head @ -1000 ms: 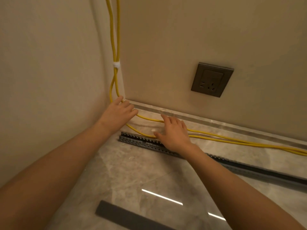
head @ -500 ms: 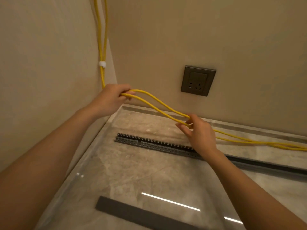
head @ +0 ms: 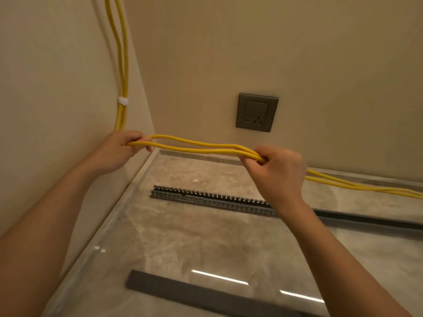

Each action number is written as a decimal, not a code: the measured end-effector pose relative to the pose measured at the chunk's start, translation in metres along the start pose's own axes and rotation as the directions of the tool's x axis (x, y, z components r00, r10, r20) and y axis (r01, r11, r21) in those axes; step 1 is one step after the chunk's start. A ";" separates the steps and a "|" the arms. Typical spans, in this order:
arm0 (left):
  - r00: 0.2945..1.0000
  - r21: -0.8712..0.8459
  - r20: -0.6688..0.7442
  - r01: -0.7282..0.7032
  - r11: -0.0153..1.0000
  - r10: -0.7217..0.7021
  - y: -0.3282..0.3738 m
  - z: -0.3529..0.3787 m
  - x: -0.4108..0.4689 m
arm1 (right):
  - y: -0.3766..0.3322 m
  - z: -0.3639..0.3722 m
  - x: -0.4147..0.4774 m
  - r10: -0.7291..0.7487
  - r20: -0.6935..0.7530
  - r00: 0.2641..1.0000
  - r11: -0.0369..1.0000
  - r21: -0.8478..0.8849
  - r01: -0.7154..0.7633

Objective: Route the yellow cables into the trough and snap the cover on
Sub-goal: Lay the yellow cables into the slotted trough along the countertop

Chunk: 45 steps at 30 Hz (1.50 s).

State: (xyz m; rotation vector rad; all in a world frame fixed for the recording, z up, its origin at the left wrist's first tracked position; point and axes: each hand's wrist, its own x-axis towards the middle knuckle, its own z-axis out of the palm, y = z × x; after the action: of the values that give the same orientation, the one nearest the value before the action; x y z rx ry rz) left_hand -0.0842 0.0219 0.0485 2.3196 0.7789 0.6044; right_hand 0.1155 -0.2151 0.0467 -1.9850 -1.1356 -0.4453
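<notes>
Two yellow cables (head: pixel 201 148) run down the wall corner, held together by a white tie (head: pixel 123 101), then stretch across between my hands in the air. My left hand (head: pixel 119 151) grips them near the corner. My right hand (head: pixel 278 171) grips them further right, above the floor. Past my right hand the cables drop to the floor and trail off right. Below them on the floor lies the grey slotted trough (head: pixel 206 197), open at the top. The flat grey cover (head: pixel 206 295) lies nearer to me on the floor.
A dark wall socket (head: pixel 256 112) sits on the back wall above the skirting. The floor is glossy marble tile (head: pixel 194 243) with light reflections. Walls close in on the left and at the back.
Both hands have taken hold of the cables on the floor and lifted them into the air. My right hand has slid further right along them, and the span between my hands is straighter.
</notes>
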 end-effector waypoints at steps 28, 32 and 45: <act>0.905 0.841 0.243 -0.376 0.389 0.350 -0.053 0.044 -0.028 | 0.060 0.090 -0.059 -0.038 0.228 0.973 0.999 -0.006 0.040; 0.934 0.880 0.225 -0.317 0.354 0.276 -0.052 0.051 -0.026 | 0.067 0.088 -0.066 -0.149 0.161 0.976 0.989 0.050 0.142; 0.958 0.900 0.139 -0.228 0.372 0.253 -0.057 0.056 -0.028 | 0.048 0.074 -0.060 -0.397 -0.055 0.916 0.917 0.028 0.399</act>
State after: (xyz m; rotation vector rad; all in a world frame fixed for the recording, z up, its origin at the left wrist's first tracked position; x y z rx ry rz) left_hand -0.0937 0.0177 -0.0353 3.5302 0.9232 0.3185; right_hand 0.1181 -0.2056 -0.0597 -1.6965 -1.5124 -0.6713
